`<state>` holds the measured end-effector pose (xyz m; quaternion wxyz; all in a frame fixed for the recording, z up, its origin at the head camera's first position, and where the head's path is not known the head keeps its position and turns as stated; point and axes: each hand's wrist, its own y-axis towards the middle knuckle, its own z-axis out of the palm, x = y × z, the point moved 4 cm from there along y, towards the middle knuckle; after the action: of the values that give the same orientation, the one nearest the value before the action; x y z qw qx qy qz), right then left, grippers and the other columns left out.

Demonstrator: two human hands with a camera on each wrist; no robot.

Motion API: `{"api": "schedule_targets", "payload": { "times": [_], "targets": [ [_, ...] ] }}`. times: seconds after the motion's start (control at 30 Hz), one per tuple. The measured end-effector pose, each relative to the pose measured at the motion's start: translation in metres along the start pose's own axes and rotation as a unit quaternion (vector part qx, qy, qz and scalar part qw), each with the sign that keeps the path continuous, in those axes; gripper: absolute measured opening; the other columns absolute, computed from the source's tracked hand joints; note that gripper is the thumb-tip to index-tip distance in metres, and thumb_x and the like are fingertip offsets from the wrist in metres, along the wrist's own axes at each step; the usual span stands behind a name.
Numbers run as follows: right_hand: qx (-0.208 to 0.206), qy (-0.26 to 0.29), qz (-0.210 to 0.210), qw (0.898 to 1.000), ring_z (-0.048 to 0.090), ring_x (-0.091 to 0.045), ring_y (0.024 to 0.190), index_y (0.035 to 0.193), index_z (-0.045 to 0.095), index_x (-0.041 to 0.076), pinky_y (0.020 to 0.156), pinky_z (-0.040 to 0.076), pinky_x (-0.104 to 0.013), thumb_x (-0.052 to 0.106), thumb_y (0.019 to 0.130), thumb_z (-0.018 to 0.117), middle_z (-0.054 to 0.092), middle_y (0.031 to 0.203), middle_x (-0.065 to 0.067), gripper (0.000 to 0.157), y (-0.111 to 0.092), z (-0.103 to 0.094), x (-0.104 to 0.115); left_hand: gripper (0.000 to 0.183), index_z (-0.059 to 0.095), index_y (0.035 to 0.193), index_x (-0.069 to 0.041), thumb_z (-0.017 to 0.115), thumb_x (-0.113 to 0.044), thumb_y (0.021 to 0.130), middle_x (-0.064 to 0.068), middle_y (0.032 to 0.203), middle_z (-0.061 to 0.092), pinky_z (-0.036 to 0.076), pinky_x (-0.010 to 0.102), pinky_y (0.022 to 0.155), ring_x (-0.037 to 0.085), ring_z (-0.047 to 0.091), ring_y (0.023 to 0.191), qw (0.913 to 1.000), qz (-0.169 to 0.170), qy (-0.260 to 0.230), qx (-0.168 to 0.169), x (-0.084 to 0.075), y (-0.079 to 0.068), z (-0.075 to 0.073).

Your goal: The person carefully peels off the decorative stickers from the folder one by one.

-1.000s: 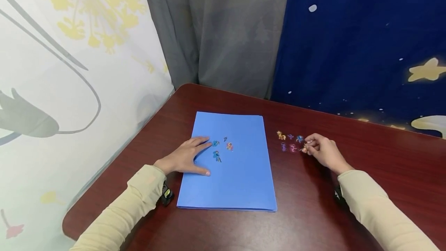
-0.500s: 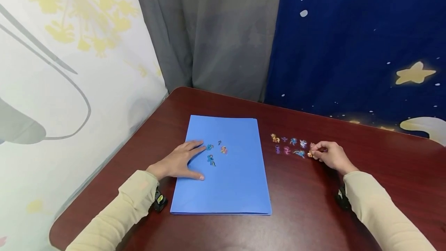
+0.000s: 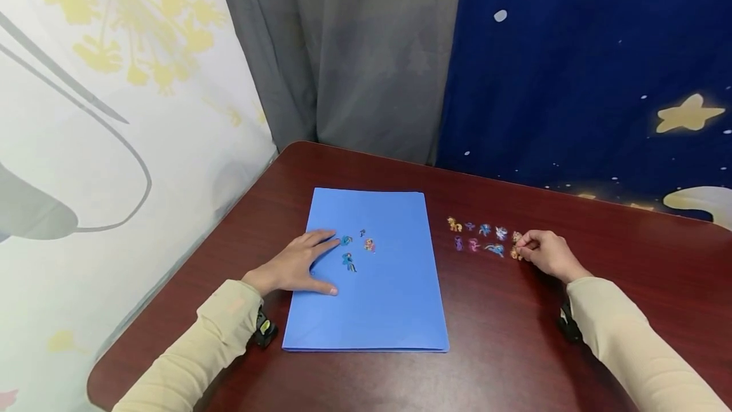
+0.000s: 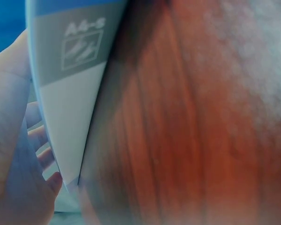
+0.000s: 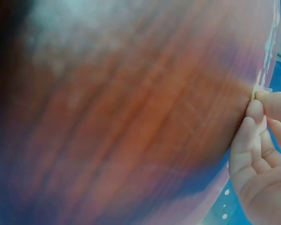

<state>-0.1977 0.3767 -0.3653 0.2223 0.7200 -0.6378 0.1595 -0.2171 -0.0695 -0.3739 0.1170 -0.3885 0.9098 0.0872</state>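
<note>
My left hand (image 3: 294, 264) lies with spread fingers on the left side of a blue folder (image 3: 389, 310), its fingertips near several small pony stickers (image 3: 349, 262) on the cover. In the left wrist view the hand (image 4: 14, 136) shows beside the folder's spine (image 4: 68, 112), which is marked A4-S. To the right of the folder, two rows of colourful pony stickers (image 3: 473, 245) lie on the table. At their right end my right hand (image 3: 549, 254) pinches an orange pony sticker (image 3: 516, 253) between thumb and finger, close over the tabletop. Another pony sticker (image 3: 517, 236) lies just above it, partly covered by the fingers.
The dark red wooden table (image 3: 492, 355) has a rounded corner at the far left. Behind it hang a grey curtain (image 3: 389, 68) and a blue starry curtain (image 3: 572, 68). A white patterned wall hanging (image 3: 114, 164) runs along the left side.
My right hand has moved right along the rows with the orange pony sticker, uncovering a blue and a white pony. The left hand has stayed on the folder; the head view has shifted slightly.
</note>
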Motion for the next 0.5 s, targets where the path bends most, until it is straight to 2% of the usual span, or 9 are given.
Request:
{"api": "schedule_targets", "payload": {
  "times": [0.33,0.5],
  "targets": [
    [0.000,-0.026,-0.014,1.000,0.054,-0.016,0.063,0.075,0.061,0.003,0.062,0.042,-0.035,0.001,0.077,0.065,0.062,0.068,-0.002,0.005,-0.0003,-0.0001,0.0017,0.091,0.038,0.137,-0.007,0.066,-0.060,0.068,0.011,0.142,0.029,0.022,0.051,0.102,0.030,0.023,0.130,1.0000,0.005,0.001,0.003,-0.0005,0.0014,0.0010],
    [-0.003,-0.034,-0.023,0.999,0.059,-0.026,0.071,0.084,0.060,0.001,0.066,0.046,-0.044,0.001,0.077,0.066,0.063,0.076,-0.010,0.009,0.0001,0.0008,0.0019,0.091,0.038,0.137,-0.008,0.066,-0.060,0.068,0.010,0.142,0.029,0.022,0.051,0.101,0.029,0.023,0.130,1.0000,0.004,-0.002,0.004,-0.0001,0.0008,0.0012]
  ]
}}
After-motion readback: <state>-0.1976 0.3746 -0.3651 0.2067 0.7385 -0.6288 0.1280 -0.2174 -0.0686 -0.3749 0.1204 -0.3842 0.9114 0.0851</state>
